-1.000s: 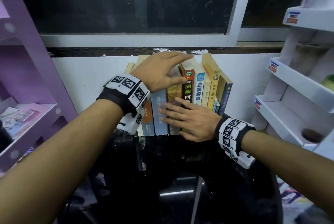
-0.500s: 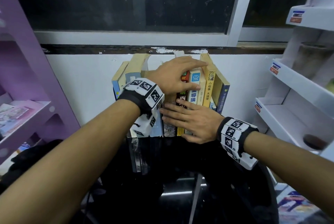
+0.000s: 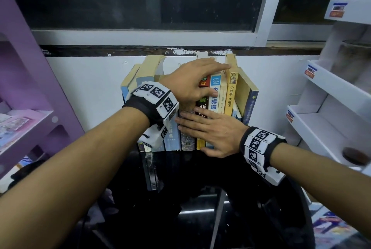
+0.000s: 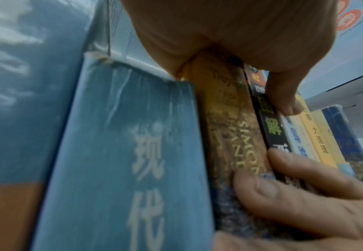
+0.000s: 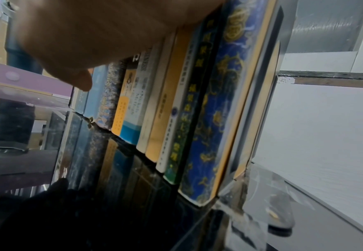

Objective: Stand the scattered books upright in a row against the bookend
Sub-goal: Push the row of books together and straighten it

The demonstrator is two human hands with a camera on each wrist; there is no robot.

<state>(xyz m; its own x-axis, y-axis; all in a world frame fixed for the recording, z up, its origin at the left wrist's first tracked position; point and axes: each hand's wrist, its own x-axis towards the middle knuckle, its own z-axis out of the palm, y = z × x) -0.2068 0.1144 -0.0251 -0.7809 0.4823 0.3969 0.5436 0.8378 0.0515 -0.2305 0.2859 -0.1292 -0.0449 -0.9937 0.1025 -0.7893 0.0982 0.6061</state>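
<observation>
Several books stand in a row on the black glass table (image 3: pixel 200 198), backs to the white wall. My left hand (image 3: pixel 218 80) lies across their tops with its fingers straight, reaching to the yellow book (image 3: pixel 230 96). Its thumb (image 4: pixel 283 95) presses on the black spine (image 4: pixel 268 125). My right hand (image 3: pixel 200 126) lies flat on the lower spines, fingers spread toward the light blue book (image 3: pixel 172 138). A dark blue patterned book (image 5: pixel 214 101) ends the row on the right. It leans on a clear bookend (image 5: pixel 260 105). The two leftmost books tilt outward.
A purple shelf unit (image 3: pixel 36 88) stands close on the left and a white display shelf (image 3: pixel 331 108) on the right, with a brown round object (image 3: pixel 356 156) on its lower tier. A dark window runs above the wall. Magazines lie at the lower right.
My left hand has slid right along the book tops, its fingertips now reaching the yellow book. My right hand stays pressed flat on the spines.
</observation>
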